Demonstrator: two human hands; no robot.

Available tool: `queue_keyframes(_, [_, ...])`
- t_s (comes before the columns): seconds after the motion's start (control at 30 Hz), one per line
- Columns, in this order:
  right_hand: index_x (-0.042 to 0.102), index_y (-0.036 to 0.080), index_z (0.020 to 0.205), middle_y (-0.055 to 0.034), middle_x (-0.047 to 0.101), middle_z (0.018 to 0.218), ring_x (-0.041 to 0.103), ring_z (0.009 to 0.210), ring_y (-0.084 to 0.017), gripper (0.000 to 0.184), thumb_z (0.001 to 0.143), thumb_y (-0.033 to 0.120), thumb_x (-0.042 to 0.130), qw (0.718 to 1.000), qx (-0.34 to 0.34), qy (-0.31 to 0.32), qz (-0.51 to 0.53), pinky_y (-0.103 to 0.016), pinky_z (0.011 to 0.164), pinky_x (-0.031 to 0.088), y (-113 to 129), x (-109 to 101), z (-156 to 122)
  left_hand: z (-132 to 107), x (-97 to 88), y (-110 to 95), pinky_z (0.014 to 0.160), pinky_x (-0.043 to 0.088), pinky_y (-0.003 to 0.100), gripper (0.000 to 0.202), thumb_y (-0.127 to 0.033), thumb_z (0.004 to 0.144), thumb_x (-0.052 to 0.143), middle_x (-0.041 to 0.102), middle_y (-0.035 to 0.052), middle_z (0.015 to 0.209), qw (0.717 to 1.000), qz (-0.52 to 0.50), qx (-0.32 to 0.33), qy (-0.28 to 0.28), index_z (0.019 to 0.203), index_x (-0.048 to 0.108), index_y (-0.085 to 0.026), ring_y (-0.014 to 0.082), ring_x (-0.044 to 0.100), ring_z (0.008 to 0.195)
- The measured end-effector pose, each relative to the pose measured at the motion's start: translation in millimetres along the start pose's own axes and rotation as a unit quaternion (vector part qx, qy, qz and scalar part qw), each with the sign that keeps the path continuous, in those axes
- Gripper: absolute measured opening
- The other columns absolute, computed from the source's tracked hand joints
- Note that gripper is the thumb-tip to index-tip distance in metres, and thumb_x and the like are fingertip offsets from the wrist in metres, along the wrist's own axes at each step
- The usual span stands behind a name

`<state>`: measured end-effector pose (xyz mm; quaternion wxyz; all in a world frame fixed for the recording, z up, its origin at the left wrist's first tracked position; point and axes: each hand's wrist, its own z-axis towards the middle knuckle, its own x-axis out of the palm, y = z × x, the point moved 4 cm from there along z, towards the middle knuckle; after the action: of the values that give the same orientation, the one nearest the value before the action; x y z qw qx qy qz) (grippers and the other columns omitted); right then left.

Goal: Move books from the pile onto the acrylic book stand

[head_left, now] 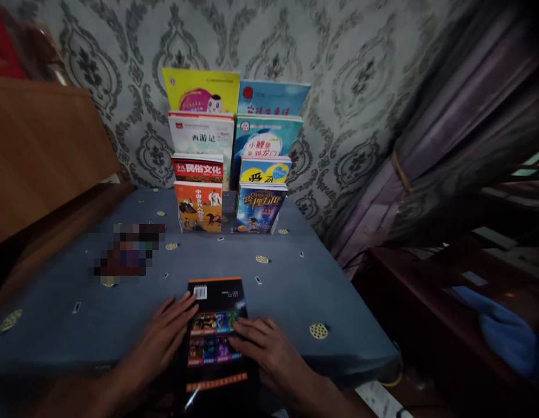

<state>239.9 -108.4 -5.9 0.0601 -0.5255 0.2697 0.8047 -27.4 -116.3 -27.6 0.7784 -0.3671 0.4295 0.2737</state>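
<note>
A black book (215, 377) lies near the front edge of the table, with a barcode at its upper left and two rows of small colourful pictures. My left hand (172, 325) rests along the book's left side, fingers stretched out and touching its edge. From the right, my right hand (267, 345) reaches over the other edge, its extended fingertips on the cover beside the pictures. Both thumbs are hard to make out. The book's lower end is dark.
Two stepped stacks of books stand at the back, an orange book (200, 207) fronting the left one and a blue book (259, 210) the right. A blurred patch (128, 252) covers something on the blue tablecloth (295, 302). A wooden panel (38, 151) borders the left; a curtain (383, 191) hangs right.
</note>
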Motion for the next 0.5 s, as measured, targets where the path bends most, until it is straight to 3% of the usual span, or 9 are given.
queue_keyframes(0.13, [0.066, 0.025, 0.123, -0.0097, 0.074, 0.112, 0.067, 0.105, -0.024, 0.027, 0.097, 0.026, 0.058, 0.991, -0.036, -0.086, 0.091, -0.039, 0.083, 0.060, 4.6, -24.2, 15.8, -11.1, -12.6, -2.5, 0.116, 0.041, 0.049, 0.050, -0.025, 0.103, 0.031, 0.047, 0.0025, 0.155, 0.991, -0.130, -0.028, 0.018, 0.149, 0.045, -0.036, 0.0238, 0.042, 0.144])
queue_keyframes(0.2, [0.067, 0.026, 0.118, -0.0083, 0.075, 0.104, 0.068, 0.097, -0.022, 0.023, 0.100, 0.030, 0.053, 0.982, -0.027, -0.134, 0.129, -0.038, 0.079, 0.060, 3.9, -35.4, 26.4, -9.1, -21.1, -3.8, 0.117, 0.039, 0.051, 0.047, -0.036, 0.103, 0.033, 0.047, 0.0035, 0.155, 0.978, -0.196, -0.065, 0.026, 0.148, 0.049, -0.035, 0.0272, 0.041, 0.145])
queue_keyframes(0.3, [0.068, 0.027, 0.114, -0.0067, 0.073, 0.097, 0.067, 0.092, -0.023, 0.024, 0.098, 0.041, 0.057, 0.965, 0.012, -0.199, 0.173, -0.039, 0.079, 0.059, -2.0, -45.2, 40.5, 3.3, -32.9, -9.8, 0.116, 0.038, 0.053, 0.055, -0.059, 0.098, 0.040, 0.052, 0.0075, 0.151, 0.956, -0.277, -0.100, -0.013, 0.141, 0.058, -0.030, 0.0341, 0.042, 0.144])
queue_keyframes(0.37, [0.065, 0.029, 0.122, -0.0061, 0.072, 0.102, 0.067, 0.096, -0.024, 0.030, 0.097, 0.045, 0.057, 0.953, 0.049, -0.232, 0.187, -0.040, 0.086, 0.058, -7.7, -46.6, 47.0, 15.0, -36.8, -13.7, 0.115, 0.041, 0.051, 0.060, -0.066, 0.094, 0.042, 0.057, 0.0088, 0.145, 0.940, -0.312, -0.125, -0.058, 0.137, 0.061, -0.028, 0.0349, 0.048, 0.138])
queue_keyframes(0.5, [0.044, 0.033, 0.146, -0.0055, 0.068, 0.118, 0.065, 0.110, -0.022, 0.044, 0.102, 0.039, 0.047, 0.937, 0.119, -0.274, 0.183, -0.041, 0.102, 0.052, -15.5, -44.2, 54.2, 39.9, -39.5, -16.4, 0.104, 0.049, 0.042, 0.049, -0.060, 0.097, 0.043, 0.067, 0.0081, 0.124, 0.913, -0.342, -0.178, -0.132, 0.125, 0.065, -0.026, 0.0288, 0.063, 0.115])
